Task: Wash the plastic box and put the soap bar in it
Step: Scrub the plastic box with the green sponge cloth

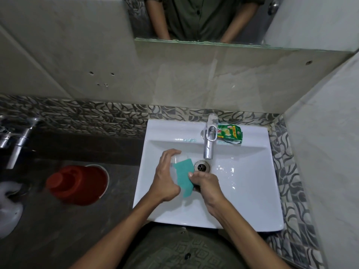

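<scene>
Over the sink point(242, 191), the left hand point(167, 179) curls its fingers round the clear plastic box point(175, 162). The right hand point(206, 184) pinches a green scrub pad point(184, 173) against it. Beyond both hands, the wrapped soap bar point(230, 133) lies behind the tap point(209, 140).

Left hand point(165, 179) grips clear box point(175, 162); right hand point(206, 184) pinches green scrubber point(184, 172) over sink point(242, 191).

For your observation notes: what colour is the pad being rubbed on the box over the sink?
Teal green pad, clearest in the head view.
</scene>
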`<move>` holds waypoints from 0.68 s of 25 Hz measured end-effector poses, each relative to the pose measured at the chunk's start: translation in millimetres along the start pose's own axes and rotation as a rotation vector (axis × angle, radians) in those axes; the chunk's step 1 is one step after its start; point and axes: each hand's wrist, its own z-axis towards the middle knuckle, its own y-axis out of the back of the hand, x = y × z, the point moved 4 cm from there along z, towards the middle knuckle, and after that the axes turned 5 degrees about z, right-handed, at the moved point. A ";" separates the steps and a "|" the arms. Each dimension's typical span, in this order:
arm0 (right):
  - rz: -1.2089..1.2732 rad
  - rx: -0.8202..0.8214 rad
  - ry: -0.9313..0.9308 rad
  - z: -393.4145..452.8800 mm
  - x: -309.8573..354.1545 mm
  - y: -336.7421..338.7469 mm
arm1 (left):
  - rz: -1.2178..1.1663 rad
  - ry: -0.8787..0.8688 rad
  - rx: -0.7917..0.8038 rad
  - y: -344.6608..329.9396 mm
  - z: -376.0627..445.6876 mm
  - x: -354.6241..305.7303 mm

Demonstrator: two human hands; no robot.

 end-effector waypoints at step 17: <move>-0.278 -0.182 0.293 9.8 28.2 -2.0 | -0.815 0.667 0.389 -31.1 -18.1 7.4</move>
